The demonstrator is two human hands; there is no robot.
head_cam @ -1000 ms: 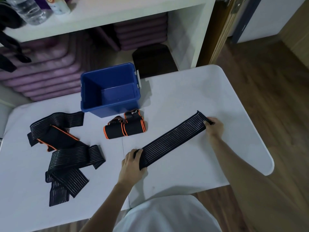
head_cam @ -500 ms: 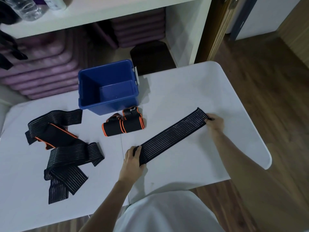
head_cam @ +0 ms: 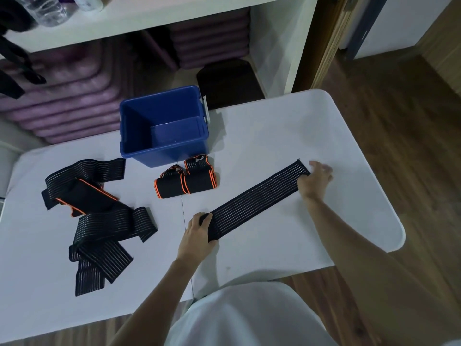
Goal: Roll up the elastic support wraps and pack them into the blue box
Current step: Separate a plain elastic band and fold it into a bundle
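A black striped elastic wrap lies stretched flat across the white table. My left hand grips its near end, fingers curled over the edge. My right hand holds the far end, partly blurred. The blue box stands open and empty at the back of the table. Two rolled black wraps with orange trim lie side by side just in front of the box. A loose heap of unrolled wraps lies at the left.
Behind the table a white shelf unit holds purple mats and a dark pad. A clear bottle stands on the shelf top. Wooden floor lies to the right of the table's rounded edge.
My right hand has shifted on the far end of the wrap, now covering the wrap's corner. The left hand keeps its grip, and the camera view tilted slightly.
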